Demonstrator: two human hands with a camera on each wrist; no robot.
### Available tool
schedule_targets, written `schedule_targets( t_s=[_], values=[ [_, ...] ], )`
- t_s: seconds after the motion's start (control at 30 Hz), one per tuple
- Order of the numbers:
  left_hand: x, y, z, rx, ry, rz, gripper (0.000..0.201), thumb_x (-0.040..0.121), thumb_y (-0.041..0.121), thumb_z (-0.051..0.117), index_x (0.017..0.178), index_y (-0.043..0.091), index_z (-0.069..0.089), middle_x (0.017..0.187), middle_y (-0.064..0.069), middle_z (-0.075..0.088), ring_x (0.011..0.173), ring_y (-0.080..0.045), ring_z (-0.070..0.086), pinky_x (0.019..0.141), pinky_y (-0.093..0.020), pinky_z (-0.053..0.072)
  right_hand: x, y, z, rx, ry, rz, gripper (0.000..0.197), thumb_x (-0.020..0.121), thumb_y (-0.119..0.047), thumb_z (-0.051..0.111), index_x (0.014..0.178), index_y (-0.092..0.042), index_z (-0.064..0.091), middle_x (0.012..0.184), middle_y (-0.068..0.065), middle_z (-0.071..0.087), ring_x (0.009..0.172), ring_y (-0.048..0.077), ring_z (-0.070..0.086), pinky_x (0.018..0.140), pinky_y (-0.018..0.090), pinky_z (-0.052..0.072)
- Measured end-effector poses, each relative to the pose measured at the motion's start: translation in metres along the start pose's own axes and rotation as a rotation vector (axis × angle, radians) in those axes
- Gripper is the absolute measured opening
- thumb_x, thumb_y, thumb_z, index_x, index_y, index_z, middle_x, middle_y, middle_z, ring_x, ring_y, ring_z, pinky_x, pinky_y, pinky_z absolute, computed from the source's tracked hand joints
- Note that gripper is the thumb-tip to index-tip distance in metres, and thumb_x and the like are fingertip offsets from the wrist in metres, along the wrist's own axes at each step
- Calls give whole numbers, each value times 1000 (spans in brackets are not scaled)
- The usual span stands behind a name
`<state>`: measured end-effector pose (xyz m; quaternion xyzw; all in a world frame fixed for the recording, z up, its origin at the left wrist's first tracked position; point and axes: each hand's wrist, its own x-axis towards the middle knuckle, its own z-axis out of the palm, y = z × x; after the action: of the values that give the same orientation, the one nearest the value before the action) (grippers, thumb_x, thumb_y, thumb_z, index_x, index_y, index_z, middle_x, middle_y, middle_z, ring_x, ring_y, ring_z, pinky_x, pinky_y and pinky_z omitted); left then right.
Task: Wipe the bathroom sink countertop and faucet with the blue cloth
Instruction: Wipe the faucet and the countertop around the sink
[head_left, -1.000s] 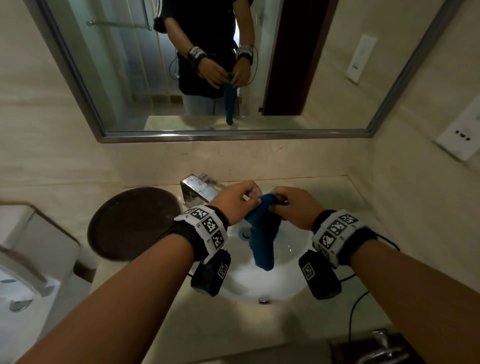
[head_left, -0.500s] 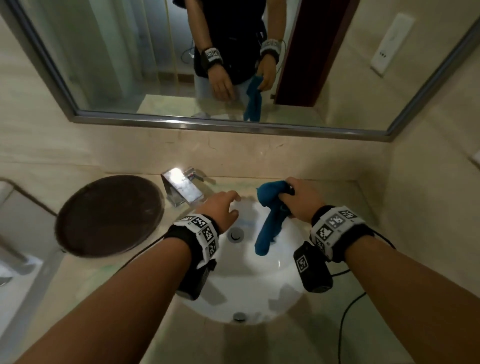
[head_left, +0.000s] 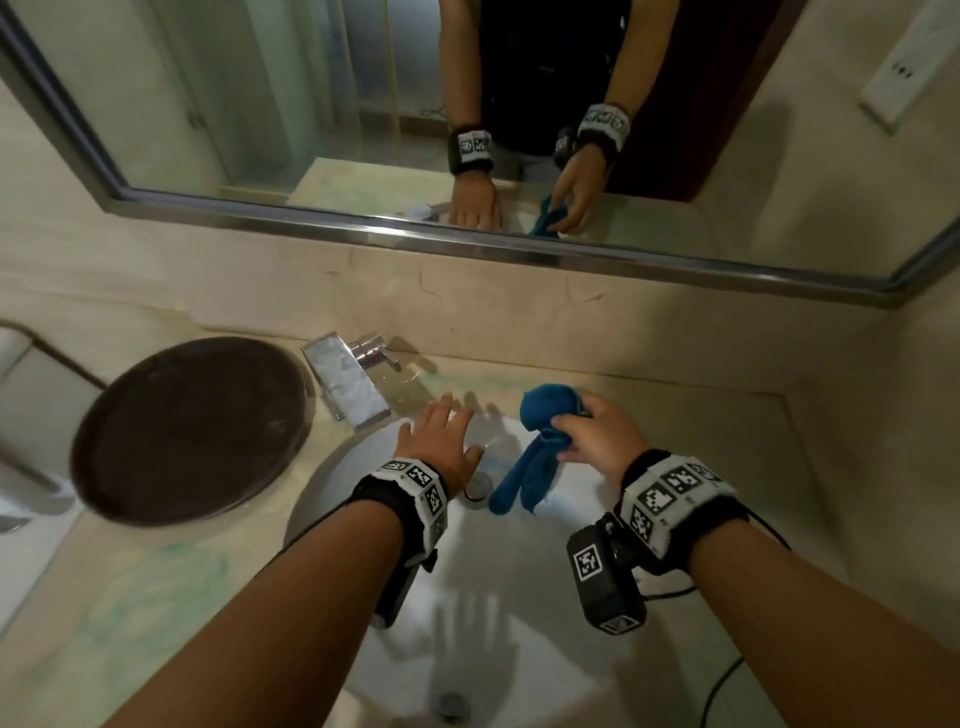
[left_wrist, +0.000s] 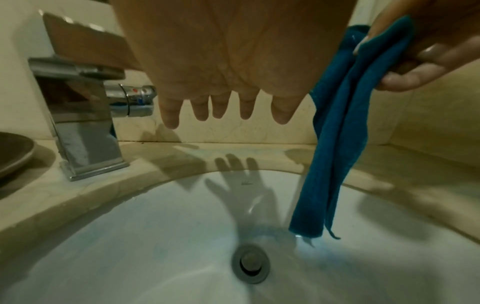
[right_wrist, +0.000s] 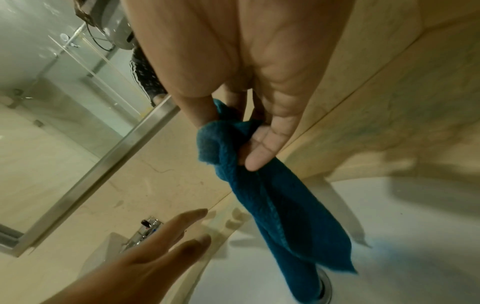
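My right hand pinches the blue cloth by its bunched top, above the back of the white sink basin. The cloth hangs down in a folded strip, its lower end just over the drain. In the right wrist view the fingers curl round the cloth. My left hand hovers flat with fingers spread over the basin's back rim, holding nothing, just right of the chrome faucet. The beige marble countertop surrounds the basin.
A dark round tray lies on the counter left of the faucet. A mirror runs along the back wall, and a side wall closes the counter on the right. A black cable trails at the right.
My left hand let go of the cloth and opened flat, moving left toward the faucet. My right hand kept the cloth and lowered it toward the basin.
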<state>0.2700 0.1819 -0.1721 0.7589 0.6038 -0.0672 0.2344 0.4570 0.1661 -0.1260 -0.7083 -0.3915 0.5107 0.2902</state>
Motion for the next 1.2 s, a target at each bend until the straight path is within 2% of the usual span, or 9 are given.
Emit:
schedule_targets(
  t_s=[0.17, 0.3, 0.47, 0.57, 0.77, 0.9, 1.03, 1.1, 1.2],
  values=[
    [24, -23, 5, -3, 33, -51, 68, 96, 42, 40, 150, 22, 5, 159, -3, -4, 146, -26, 3, 116, -49, 15, 25, 2, 14, 20, -53, -63, 38, 79, 0, 67, 116, -1, 55, 106, 15, 61, 102, 30, 61, 78, 33, 54],
    [40, -38, 8, 20, 41, -59, 69, 97, 40, 39, 150, 20, 0, 158, -4, -8, 146, -27, -2, 114, -49, 16, 46, 1, 30, -66, -2, -160, 47, 72, -1, 72, 116, -7, 54, 110, 10, 64, 102, 25, 61, 92, 40, 49],
    [58, -48, 14, -46, 5, -84, 64, 100, 37, 31, 150, 22, -6, 156, -3, -22, 145, -23, -15, 116, -43, -2, 68, -4, 52, -54, -22, -263, 42, 78, 5, 65, 112, -15, 50, 112, 2, 58, 100, 18, 59, 86, 32, 49],
    [67, -53, 21, -14, 21, -96, 62, 101, 36, 24, 149, 22, -13, 154, -5, -27, 144, -25, -19, 114, -44, -10, 81, -5, 66, -71, -78, -308, 48, 83, 9, 55, 124, -14, 48, 122, 7, 53, 106, 21, 58, 88, 33, 50],
    [90, -71, 46, -114, 124, -99, 64, 100, 41, 24, 149, 24, -14, 154, -4, -28, 141, -22, -26, 110, -35, -20, 108, -2, 83, -458, -81, -464, 56, 87, 5, 45, 137, -20, 42, 134, 7, 50, 122, 21, 47, 105, 35, 39],
    [103, -78, 59, -71, 166, -118, 61, 100, 42, 18, 150, 23, -11, 155, -8, -24, 142, -24, -24, 108, -35, -23, 120, 3, 90, -825, -58, -591, 59, 87, 1, 43, 142, -19, 35, 144, 4, 35, 132, 22, 27, 112, 26, 20],
    [107, -84, 67, -84, 281, -76, 78, 78, 50, -4, 151, 21, 0, 157, -10, -13, 128, -9, -43, 93, -23, -41, 129, 15, 97, -1022, -108, -571, 69, 89, -9, 49, 148, -20, 15, 152, 4, 13, 139, 24, 15, 116, 31, 18],
    [108, -83, 70, -34, 263, -83, 68, 86, 47, 1, 150, 24, -7, 155, -9, -21, 126, -10, -42, 88, -24, -42, 133, 24, 104, -931, -92, -493, 62, 92, -15, 48, 146, -23, 19, 151, 4, 15, 136, 24, 23, 115, 35, 24],
    [111, -83, 74, -18, 265, -135, 62, 92, 47, 3, 148, 28, -13, 153, -6, -29, 133, -18, -35, 89, -29, -41, 137, 28, 114, -566, 63, -449, 37, 91, -25, 52, 126, -25, 39, 131, 3, 38, 117, 21, 46, 102, 37, 40]
  ],
)
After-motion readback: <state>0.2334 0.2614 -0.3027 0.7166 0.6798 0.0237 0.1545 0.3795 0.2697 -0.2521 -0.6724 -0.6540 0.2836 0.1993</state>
